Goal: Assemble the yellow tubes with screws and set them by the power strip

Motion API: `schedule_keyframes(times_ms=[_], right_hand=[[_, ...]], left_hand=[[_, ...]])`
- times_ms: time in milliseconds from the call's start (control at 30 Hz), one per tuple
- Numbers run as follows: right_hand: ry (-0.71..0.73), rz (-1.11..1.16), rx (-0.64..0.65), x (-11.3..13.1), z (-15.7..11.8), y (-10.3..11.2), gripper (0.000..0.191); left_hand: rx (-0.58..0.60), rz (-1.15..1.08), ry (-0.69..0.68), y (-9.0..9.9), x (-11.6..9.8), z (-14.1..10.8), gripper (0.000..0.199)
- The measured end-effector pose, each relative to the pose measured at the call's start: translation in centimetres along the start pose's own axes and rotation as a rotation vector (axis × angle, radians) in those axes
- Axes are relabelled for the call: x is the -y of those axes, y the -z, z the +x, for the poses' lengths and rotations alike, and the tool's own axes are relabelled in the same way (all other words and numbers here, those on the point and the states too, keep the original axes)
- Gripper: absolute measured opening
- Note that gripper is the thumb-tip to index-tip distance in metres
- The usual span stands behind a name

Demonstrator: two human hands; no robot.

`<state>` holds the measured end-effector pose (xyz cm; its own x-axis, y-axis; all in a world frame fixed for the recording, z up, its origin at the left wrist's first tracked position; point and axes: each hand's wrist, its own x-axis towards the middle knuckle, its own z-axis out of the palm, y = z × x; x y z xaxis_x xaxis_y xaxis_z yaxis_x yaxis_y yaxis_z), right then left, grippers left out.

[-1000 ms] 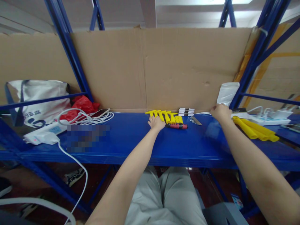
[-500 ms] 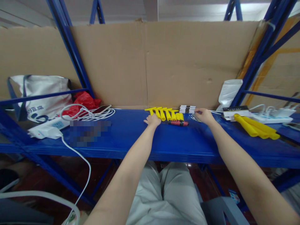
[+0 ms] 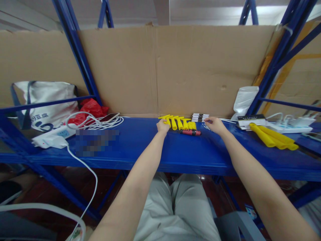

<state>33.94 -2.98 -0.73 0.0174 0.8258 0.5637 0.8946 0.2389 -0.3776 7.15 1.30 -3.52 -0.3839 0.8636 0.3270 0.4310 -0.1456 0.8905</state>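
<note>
My left hand [image 3: 163,126] is closed at the left end of a row of yellow T-shaped parts [image 3: 179,123], its fingers round the leftmost one. Small yellow pieces [image 3: 192,125] lie at the row's right end. Just in front is a red and black tool [image 3: 191,132]. My right hand [image 3: 215,125] has its fingers pinched together over small silvery pieces on the blue shelf, right of a stack of white and black packs [image 3: 200,117]; whatever is between the fingertips is too small to make out.
Larger yellow tubes [image 3: 272,136] lie at the right beside a black and white box [image 3: 252,121] and a power strip [image 3: 291,127]. White cables [image 3: 100,124], a red bag [image 3: 91,107] and another power strip [image 3: 64,132] are at the left. Cardboard [image 3: 195,70] stands behind.
My left hand's spread fingers have closed round the leftmost yellow part, which has shifted slightly right. My right hand has moved a little left, its fingertips near the small pieces.
</note>
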Motion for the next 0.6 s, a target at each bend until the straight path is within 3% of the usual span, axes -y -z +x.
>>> schedule_keyframes(times_ms=[467,600], right_hand=[[0.027,0.012,-0.001,-0.4,0.17,-0.28,0.023],[0.027,0.024,-0.006,-0.3,0.16,-0.28,0.022]], left_hand=[[0.059,0.148,-0.065,0.03,0.01,-0.27,0.034],[0.002,0.142,-0.054,0.33,-0.49,-0.41,0.022]])
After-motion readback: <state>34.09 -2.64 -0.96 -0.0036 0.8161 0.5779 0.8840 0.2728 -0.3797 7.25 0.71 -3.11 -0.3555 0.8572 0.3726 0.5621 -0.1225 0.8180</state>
